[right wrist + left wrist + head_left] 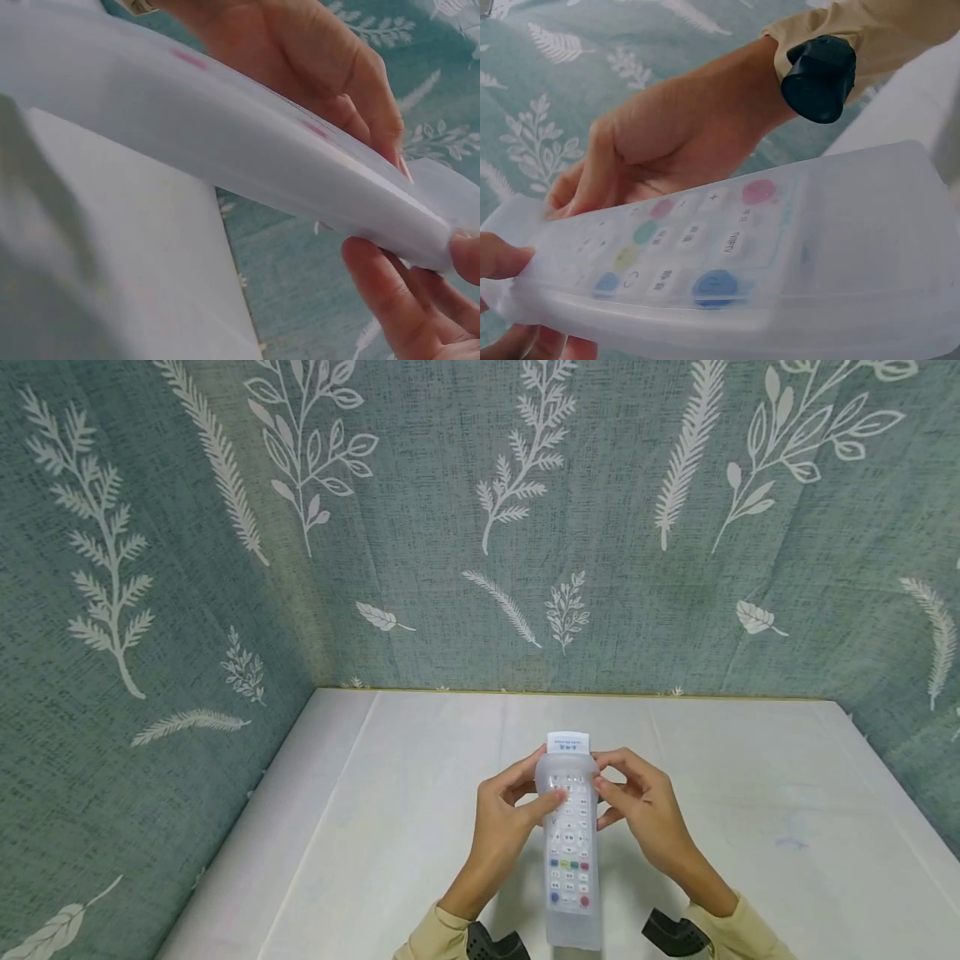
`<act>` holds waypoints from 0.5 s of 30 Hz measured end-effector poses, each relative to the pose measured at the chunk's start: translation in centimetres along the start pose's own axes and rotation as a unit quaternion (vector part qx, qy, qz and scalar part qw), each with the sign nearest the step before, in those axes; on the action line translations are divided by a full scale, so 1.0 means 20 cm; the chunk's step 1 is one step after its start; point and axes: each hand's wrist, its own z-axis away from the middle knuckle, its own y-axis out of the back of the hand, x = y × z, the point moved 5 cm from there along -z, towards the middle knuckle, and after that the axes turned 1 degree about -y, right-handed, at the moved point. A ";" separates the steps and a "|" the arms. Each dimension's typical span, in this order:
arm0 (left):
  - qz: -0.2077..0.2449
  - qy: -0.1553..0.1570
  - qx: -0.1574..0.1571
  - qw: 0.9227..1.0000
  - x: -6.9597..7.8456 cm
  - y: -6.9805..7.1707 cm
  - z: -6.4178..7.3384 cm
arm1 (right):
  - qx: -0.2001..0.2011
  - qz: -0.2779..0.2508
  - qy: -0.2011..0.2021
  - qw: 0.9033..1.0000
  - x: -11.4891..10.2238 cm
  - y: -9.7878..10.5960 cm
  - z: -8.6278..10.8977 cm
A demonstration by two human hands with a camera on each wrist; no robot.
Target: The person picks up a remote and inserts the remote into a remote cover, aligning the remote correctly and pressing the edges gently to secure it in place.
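A white remote control (568, 837) with several coloured buttons sits inside a translucent soft cover (573, 935). Its white, printed far end (567, 742) sticks out past the cover's flared rim. My left hand (498, 827) grips the covered remote from the left, thumb across the upper buttons and fingers behind. On the other side, my right hand (648, 810) pinches the cover's edge near that rim between thumb and fingers. In the left wrist view the cover's near end (877, 247) looks loose beyond the buttons. The right wrist view shows the cover's side (247, 142), with right fingertips beneath it.
A white-covered table (405, 793) lies below the hands. Green leaf-patterned cloth (435, 510) stands behind it and along both sides. Dark wrist-worn devices (675, 933) sit at both sleeves.
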 end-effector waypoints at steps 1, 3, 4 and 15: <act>0.002 0.000 0.000 1.000 -0.01 0.00 0.00 | -0.005 -0.001 -0.003 1.000 0.00 0.00 0.00; 0.005 0.001 0.002 1.000 -0.01 0.00 0.00 | -0.014 -0.003 -0.013 1.000 0.00 0.00 -0.01; 0.007 0.003 0.004 1.000 -0.01 0.00 0.00 | -0.018 -0.005 -0.015 1.000 0.00 0.00 -0.01; 0.047 0.008 0.023 0.999 -0.05 0.03 0.02 | -0.061 -0.002 0.012 0.998 0.00 -0.02 -0.03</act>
